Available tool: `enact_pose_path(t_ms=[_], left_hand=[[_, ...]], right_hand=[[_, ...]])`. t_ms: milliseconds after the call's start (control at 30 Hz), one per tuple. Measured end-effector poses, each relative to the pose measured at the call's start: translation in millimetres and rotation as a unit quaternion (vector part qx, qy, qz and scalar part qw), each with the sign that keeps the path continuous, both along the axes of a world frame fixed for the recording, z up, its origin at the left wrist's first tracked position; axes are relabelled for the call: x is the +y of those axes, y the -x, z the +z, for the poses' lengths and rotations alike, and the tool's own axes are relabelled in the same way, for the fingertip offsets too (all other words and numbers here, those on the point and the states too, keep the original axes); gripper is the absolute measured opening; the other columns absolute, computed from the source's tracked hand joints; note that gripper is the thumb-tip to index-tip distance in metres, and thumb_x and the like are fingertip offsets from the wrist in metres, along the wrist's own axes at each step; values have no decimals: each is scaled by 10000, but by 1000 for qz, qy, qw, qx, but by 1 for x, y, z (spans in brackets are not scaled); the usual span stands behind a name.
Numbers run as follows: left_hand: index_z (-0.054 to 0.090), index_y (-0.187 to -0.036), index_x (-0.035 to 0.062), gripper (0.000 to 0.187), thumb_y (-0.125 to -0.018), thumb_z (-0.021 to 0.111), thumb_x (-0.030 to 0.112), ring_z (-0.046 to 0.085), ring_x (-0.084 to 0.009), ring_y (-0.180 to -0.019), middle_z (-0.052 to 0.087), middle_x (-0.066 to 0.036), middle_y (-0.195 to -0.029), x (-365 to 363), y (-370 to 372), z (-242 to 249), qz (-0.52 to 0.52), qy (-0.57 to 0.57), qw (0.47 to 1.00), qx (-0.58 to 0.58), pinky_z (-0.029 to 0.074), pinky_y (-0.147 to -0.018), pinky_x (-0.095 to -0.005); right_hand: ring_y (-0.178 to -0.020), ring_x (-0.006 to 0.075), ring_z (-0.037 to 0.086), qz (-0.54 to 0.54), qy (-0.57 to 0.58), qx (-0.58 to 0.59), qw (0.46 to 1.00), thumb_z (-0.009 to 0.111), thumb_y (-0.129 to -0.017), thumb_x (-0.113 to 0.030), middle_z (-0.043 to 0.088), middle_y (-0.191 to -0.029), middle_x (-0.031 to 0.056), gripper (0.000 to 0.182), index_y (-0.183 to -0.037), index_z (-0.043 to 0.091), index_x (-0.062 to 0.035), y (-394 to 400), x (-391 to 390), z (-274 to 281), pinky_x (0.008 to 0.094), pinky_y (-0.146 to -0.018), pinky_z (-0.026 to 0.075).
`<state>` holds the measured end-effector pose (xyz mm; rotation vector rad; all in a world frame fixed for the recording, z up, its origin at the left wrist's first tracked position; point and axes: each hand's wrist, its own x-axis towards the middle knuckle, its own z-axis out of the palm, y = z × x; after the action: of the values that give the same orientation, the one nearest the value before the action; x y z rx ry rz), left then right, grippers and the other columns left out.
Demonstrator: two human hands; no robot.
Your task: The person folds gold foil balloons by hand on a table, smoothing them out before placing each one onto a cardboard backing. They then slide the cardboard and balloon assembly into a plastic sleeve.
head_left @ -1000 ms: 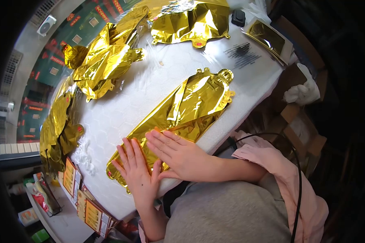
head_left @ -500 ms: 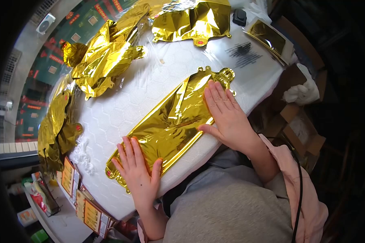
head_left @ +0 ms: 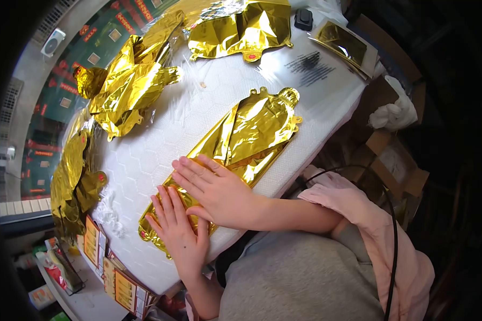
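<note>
A flat gold foil balloon [head_left: 257, 125], folded into a long strip with small tabs at its far end, lies slantwise on the white quilted surface [head_left: 144, 176]. Spread flat on its near left end is my left hand [head_left: 179, 232], fingers stretched out. My right hand [head_left: 217, 192] also lies flat on the foil, just beyond the left one, its thumb close to the left fingers. Neither hand grips anything. Both palms hide part of the foil's near half.
More gold foil balloons [head_left: 243, 32] lie along the far edge, with others [head_left: 126, 91] to the left. A small black device [head_left: 303, 20] sits at the back. Printed cards [head_left: 124, 289] stand lower left. Open cardboard boxes [head_left: 396, 163] are at right, and a black cable [head_left: 395, 251] hangs nearby.
My right hand has slid along the foil from its far end toward my left hand. The left hand stays in place on the near end. The view has shifted slightly.
</note>
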<state>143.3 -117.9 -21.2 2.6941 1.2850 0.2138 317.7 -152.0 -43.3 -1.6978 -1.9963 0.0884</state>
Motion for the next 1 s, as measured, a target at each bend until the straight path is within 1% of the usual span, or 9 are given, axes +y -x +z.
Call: enact_pose_path(t_ms=[167, 467, 667, 767, 833, 867, 933, 967, 1000], left_hand=[[277, -1684, 89, 856, -980, 587, 466, 157, -371, -1634, 221, -141, -1764, 0, -1, 2, 12, 12, 1000, 2, 54, -1278, -626], [271, -1689, 102, 956, -918, 683, 488, 98, -394, -1640, 170, -148, -1776, -2, 0, 6, -1, 14, 999, -51, 41, -1276, -638], [270, -1689, 104, 994, -898, 713, 510, 76, -423, -1636, 135, -166, -1780, -4, 1, 7, -4, -4, 1000, 16, 12, -1262, -674], [320, -1675, 102, 959, -898, 721, 495, 56, -422, -1640, 133, -186, -1777, -7, 2, 6, 15, 17, 998, -65, -35, -1259, -670], [379, -1645, 84, 905, -921, 710, 513, 47, -439, -1636, 187, -221, -1755, -12, 5, 15, 3, -71, 983, -167, -102, -1249, -660], [379, -1645, 84, 905, -921, 710, 513, 47, -439, -1636, 187, -221, -1755, -16, 6, 24, 4, -71, 984, -164, -102, -1249, -660], [346, -1660, 99, 897, -937, 698, 497, 56, -446, -1634, 211, -242, -1743, -30, 2, 53, 14, -129, 991, -28, -139, -1243, -645], [320, -1662, 60, 836, -987, 645, 432, 75, -455, -1630, 233, -256, -1732, -35, -3, 66, -2, -139, 990, 36, -127, -1246, -645], [320, -1662, 60, 836, -987, 645, 432, 75, -455, -1630, 233, -256, -1732, -38, -5, 65, 1, -140, 989, 38, -127, -1246, -645]], right_hand=[[-1613, 292, 254, -41, 9, -12, 999, 588, -1006, -532, 339, -1706, 167, 828, -1613, 386, -6, -19, -11, 0, 491, -1308, 173], [-1627, 300, 211, -29, 27, 8, 999, 606, -985, -555, 281, -1736, 148, 886, -1651, 328, -42, -25, -17, 4, 516, -1312, 140], [-1628, 305, 207, -15, 28, -5, 999, 605, -985, -560, 280, -1735, 154, 878, -1650, 337, -53, -27, -19, 3, 528, -1311, 132], [-1624, 308, 221, -19, 36, -12, 999, 598, -990, -565, 292, -1730, 157, 861, -1639, 359, -53, -26, -19, 3, 532, -1310, 134], [-1620, 309, 231, -19, 34, -13, 999, 598, -991, -565, 304, -1724, 159, 852, -1633, 372, -53, -27, -19, 3, 532, -1309, 136], [-1616, 310, 242, -19, 35, -13, 999, 598, -992, -566, 315, -1719, 160, 843, -1626, 385, -53, -27, -19, 3, 532, -1308, 138], [-1612, 310, 250, -21, 34, -6, 999, 603, -990, -563, 321, -1715, 162, 841, -1624, 389, -54, -26, -19, 3, 532, -1308, 140], [-1609, 311, 258, -23, 30, -3, 999, 608, -988, -561, 327, -1711, 164, 839, -1622, 394, -55, -26, -19, 3, 532, -1308, 141], [-1609, 311, 258, -21, 29, -2, 999, 608, -988, -561, 327, -1711, 164, 839, -1622, 394, -55, -26, -19, 3, 532, -1308, 141]])
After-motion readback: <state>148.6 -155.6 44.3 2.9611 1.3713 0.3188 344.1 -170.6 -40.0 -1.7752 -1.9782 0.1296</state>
